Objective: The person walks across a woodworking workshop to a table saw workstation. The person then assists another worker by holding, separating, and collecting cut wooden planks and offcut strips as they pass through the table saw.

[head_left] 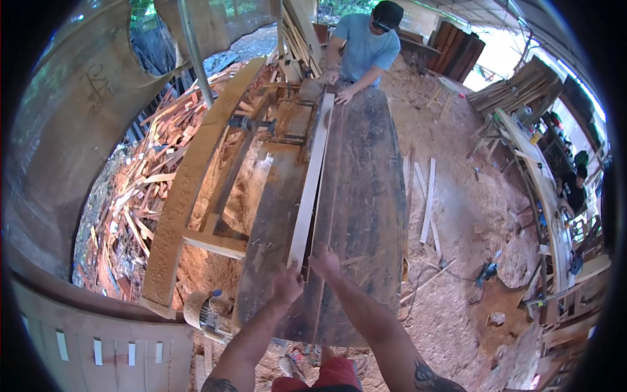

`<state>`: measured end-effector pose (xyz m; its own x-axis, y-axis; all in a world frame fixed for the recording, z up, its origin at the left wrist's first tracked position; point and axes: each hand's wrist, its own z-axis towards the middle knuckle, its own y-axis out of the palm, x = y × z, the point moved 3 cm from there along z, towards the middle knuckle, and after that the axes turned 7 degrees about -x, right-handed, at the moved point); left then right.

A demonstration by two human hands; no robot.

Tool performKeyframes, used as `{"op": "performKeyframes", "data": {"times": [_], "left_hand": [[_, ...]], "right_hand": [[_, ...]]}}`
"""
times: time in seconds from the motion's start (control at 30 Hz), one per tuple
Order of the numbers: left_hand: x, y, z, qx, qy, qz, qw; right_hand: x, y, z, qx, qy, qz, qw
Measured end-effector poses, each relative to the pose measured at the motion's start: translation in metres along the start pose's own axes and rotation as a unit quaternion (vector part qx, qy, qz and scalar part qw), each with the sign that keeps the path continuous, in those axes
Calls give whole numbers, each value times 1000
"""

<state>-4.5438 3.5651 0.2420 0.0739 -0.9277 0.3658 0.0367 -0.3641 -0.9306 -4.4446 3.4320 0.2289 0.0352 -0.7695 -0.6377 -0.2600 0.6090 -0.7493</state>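
Note:
A long pale wooden board (311, 179) lies lengthwise along a dark, worn wooden worktable (366, 176). My left hand (287, 284) is closed on the board's near end. To its right and slightly farther forward, my right hand (324, 262) has its fingers curled low beside a narrow dark gap along the board's right side. Whatever is in its fingers is hidden. At the far end, a co-worker (369, 42) in a light blue shirt stands with both hands near the board's other end.
A yellowish timber beam (202, 176) and frame stand left of the table, beside a heap of wood offcuts (140, 202). A motor (209, 310) sits near the table's front left. Loose strips (429, 199) lie on the sawdust-covered floor. A long bench (532, 170) runs along the right.

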Motion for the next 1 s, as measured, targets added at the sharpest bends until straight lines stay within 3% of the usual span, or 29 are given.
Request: {"op": "performKeyframes", "data": {"times": [0.17,0.27,0.43,0.53,0.67,0.87,0.93,1.0], "left_hand": [[-2,5,-8,72,32,38,996],[-3,3,-8,-31,-18,-45,998],[-3,3,-17,-19,-10,-39,999],[-5,6,-26,17,10,-9,1000],[-8,10,-38,-25,-18,-31,999],[-12,14,-63,0,3,-18,1000],[-10,9,-72,-41,-26,-35,998],[-10,9,-77,-52,-37,-47,997]], "right_hand": [[6,9,-1,-89,63,3,994],[2,11,-6,-111,71,12,991],[-2,22,-11,-103,41,-34,993],[0,24,-19,-149,34,-31,988],[3,32,-35,-126,35,-13,991],[13,54,-54,-84,5,-39,996],[12,57,-64,-68,-23,-42,997],[11,57,-71,-93,2,-38,995]]}}
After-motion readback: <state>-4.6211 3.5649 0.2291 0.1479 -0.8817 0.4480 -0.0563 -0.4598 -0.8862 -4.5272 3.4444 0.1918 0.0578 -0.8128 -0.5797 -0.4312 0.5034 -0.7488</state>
